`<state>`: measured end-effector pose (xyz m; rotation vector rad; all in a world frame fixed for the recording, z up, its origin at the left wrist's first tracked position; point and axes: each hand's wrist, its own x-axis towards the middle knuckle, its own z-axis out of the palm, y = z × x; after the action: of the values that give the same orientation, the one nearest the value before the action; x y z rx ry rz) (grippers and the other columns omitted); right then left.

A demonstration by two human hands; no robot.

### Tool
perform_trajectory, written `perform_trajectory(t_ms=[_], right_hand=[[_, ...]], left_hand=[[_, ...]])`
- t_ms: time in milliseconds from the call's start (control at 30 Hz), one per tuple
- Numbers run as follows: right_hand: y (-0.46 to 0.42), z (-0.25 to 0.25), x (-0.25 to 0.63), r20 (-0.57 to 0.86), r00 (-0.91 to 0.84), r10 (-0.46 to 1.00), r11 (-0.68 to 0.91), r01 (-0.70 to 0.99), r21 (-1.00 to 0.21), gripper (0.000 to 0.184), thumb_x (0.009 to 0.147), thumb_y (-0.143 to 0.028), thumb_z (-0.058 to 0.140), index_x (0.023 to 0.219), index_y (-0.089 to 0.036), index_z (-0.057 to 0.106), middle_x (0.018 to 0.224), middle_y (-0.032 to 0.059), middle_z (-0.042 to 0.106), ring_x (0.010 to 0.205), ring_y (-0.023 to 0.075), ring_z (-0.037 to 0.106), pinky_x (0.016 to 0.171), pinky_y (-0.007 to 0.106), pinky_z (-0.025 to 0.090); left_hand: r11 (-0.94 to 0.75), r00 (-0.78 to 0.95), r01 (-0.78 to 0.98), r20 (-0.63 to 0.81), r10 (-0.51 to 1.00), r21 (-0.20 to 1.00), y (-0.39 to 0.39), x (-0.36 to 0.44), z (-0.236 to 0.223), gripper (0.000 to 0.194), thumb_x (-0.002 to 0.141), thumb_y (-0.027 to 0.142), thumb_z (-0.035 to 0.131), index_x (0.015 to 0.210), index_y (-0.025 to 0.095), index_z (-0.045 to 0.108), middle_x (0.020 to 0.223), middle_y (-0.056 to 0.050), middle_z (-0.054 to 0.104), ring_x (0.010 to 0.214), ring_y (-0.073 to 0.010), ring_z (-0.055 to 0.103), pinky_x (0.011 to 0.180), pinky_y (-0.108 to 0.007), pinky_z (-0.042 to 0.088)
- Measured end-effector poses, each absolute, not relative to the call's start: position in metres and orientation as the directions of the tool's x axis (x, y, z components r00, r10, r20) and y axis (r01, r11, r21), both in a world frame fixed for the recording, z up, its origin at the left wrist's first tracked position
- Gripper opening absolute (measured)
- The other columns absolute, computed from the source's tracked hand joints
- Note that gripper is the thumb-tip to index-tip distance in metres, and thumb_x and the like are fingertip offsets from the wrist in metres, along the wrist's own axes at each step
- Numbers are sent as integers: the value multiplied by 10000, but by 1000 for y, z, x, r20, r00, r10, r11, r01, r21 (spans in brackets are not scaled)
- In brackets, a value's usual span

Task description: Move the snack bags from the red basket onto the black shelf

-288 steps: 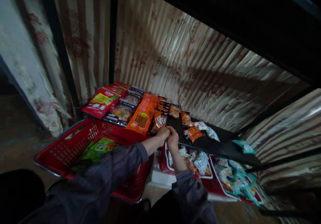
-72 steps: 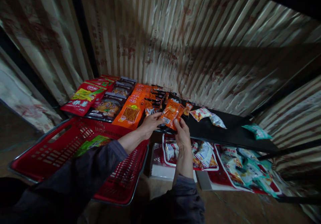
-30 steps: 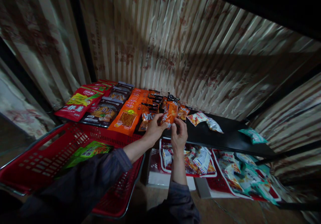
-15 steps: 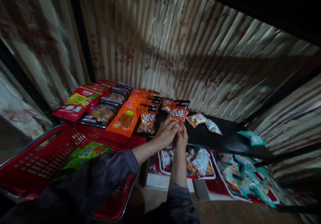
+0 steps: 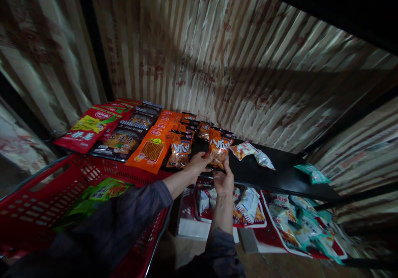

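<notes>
An orange and black snack bag (image 5: 219,146) with large white lettering stands tilted on the black shelf, its front turned to me. My left hand (image 5: 198,164) has its fingertips on the bag's lower left edge. My right hand (image 5: 224,181) grips the bag's lower right corner from below, thumb up along its side. Left of my hands stands a matching orange snack bag (image 5: 179,148), with more of the same behind it. Another such bag (image 5: 204,130) is behind the held one, partly hidden.
Orange stick-snack packs (image 5: 152,147), dark chip packs (image 5: 120,141) and red packs (image 5: 91,126) line the shelf (image 5: 264,178) leftward. Small white packets (image 5: 244,149) and a teal packet (image 5: 311,173) lie to the right. Below are a red basket (image 5: 34,205) with green packs and trays (image 5: 311,251) of packets.
Both hands have drawn apart, from together over the bag's lower front to its two sides. More of the bag's front now shows, and it sits slightly lower.
</notes>
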<state>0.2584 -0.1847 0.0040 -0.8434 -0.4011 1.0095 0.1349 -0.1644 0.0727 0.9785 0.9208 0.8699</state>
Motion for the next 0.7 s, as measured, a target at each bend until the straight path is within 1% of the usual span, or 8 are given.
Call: perform_trajectory(t_ms=[100,233,300,367,467,633,700], right_hand=[[-180,-3,265,-69,555,829,263,-495,-828,383,672,-409,790,1007,-234,728,986,7,755,868,158,695,749,275,545],[-167,-14,275,-94,664,742,281,-435,-856,435,605,-404,822,985,-212,736,930,30,759,827,174,699,719,293,558],[-160,-21,277,-82,703,706,298,-400,-867,459,607,-390,816,1027,-227,727,987,35,757,863,178,698,712,289,556],[-155,-27,278,-59,726,685,296,-351,-888,470,638,-396,793,1072,-235,713,1051,48,747,902,184,695,702,283,551],[-150,-36,277,-27,723,691,282,-304,-910,476,675,-401,754,1113,-223,701,1086,68,737,914,191,691,677,271,543],[-138,-42,275,46,690,722,335,-291,-896,503,681,-347,727,1162,-205,686,1167,78,707,1019,204,664,793,304,558],[-129,-40,276,53,685,726,320,-268,-909,516,696,-339,702,1193,-204,672,1172,81,704,1024,209,660,803,317,559]], left_hand=[[356,269,-137,-311,912,925,-154,148,67,309,843,95,620,1145,155,588,1110,-105,659,966,-180,655,683,-220,558],[384,213,-111,-355,910,917,-142,165,60,370,813,57,632,1166,165,602,1113,-96,664,919,-167,660,635,-194,547],[393,178,-104,-372,911,913,-138,171,56,426,801,35,620,1203,175,598,1118,-97,671,911,-166,662,626,-191,540],[395,142,-99,-380,914,913,-135,176,53,494,799,11,579,1261,184,576,1138,-101,674,913,-165,663,608,-182,528],[363,95,-101,-354,930,926,-129,179,49,522,800,-8,536,1287,177,566,1152,-104,678,923,-158,661,618,-176,511],[292,27,-111,-291,956,950,-118,180,49,447,786,28,600,1209,171,615,1042,-81,717,862,-142,656,705,-202,502],[268,-4,-84,-270,963,960,-114,180,50,425,788,29,593,1185,177,628,1020,-69,722,881,-141,653,737,-200,494]])
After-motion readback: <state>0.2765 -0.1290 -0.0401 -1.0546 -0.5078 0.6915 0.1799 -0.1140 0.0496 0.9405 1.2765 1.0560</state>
